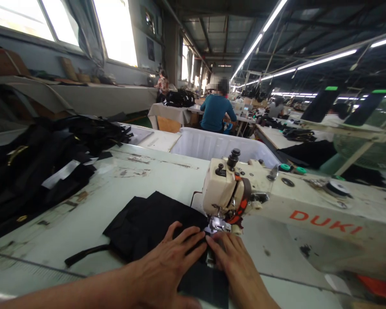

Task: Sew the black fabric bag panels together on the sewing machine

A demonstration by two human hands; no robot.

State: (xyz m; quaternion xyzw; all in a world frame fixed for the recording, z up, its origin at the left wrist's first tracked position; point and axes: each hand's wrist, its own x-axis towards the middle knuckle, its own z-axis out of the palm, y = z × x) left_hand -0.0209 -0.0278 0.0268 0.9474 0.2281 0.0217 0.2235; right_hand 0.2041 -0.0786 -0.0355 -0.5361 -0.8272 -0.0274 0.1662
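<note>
A piece of black fabric (154,219) lies on the pale sewing table, its right edge at the presser foot (218,225) of the sewing machine (216,189). A narrow black strip (85,254) sticks out from its left side. My left hand (169,259) rests flat on the fabric with fingers spread, fingertips just left of the foot. My right hand (236,262) lies at the fabric's right edge, fingers stretched out close in front of the foot. The fingertips of both hands almost meet there. Part of the fabric is hidden under my hands.
A heap of black garment pieces (35,171) covers the table's left side. Behind the table stands a translucent plastic bin (225,143). The machine's long arm (328,214) extends to the right. A person in a teal top (216,112) sits farther back; a green fan (366,148) is at right.
</note>
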